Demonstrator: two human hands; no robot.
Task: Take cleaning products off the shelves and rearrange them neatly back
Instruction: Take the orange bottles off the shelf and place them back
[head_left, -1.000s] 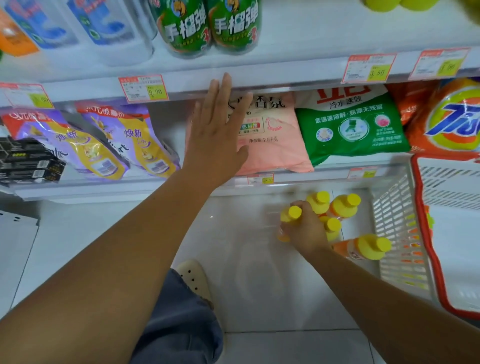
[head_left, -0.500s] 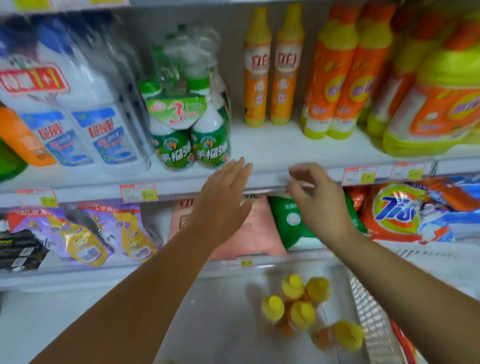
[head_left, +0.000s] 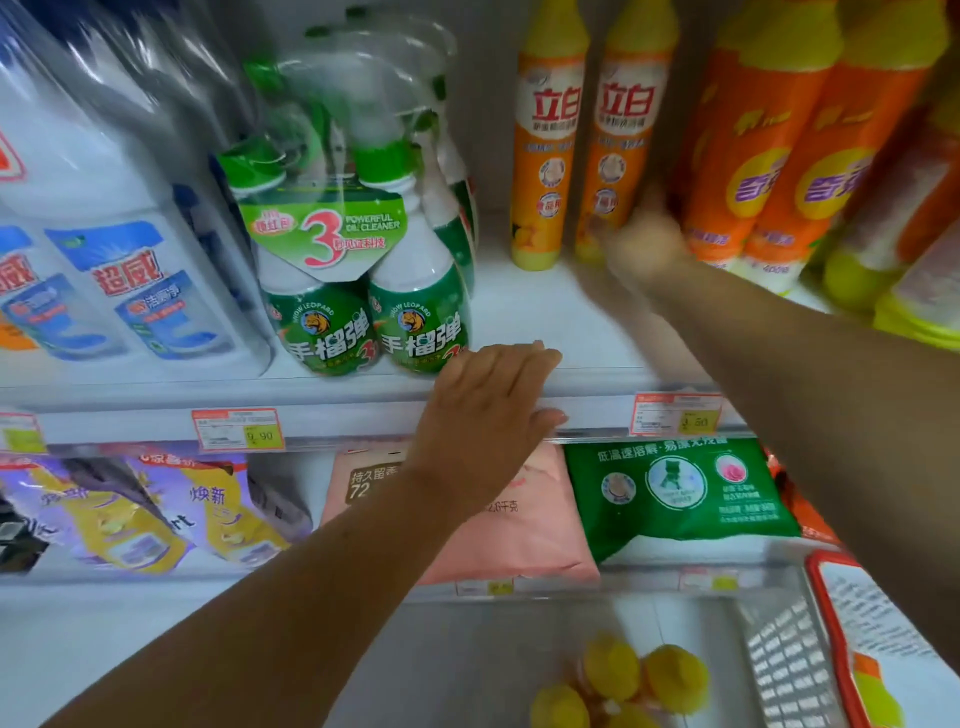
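Observation:
Two slim orange dish-soap bottles with yellow tops (head_left: 548, 156) stand at the back of the white middle shelf (head_left: 587, 322). My right hand (head_left: 644, 244) is blurred with motion at the base of the right one (head_left: 623, 130); whether it holds the bottle is unclear. My left hand (head_left: 493, 405) rests on the shelf's front edge with straight fingers, just right of a twin pack of green spray cleaners (head_left: 363, 312). Several yellow-capped bottles (head_left: 644, 675) stand on the floor below.
Large white bleach bottles (head_left: 130, 260) fill the shelf's left and big orange bottles (head_left: 779, 156) its right. Below lie purple pouches (head_left: 156, 514), a pink bag (head_left: 519, 540) and a green bag (head_left: 675, 488). A white basket with a red rim (head_left: 789, 665) sits at the lower right.
My right hand left the bottles on the floor and rose to the slim orange bottles on the middle shelf. My left hand moved up from the pink bag to the shelf edge. The view tilted upward.

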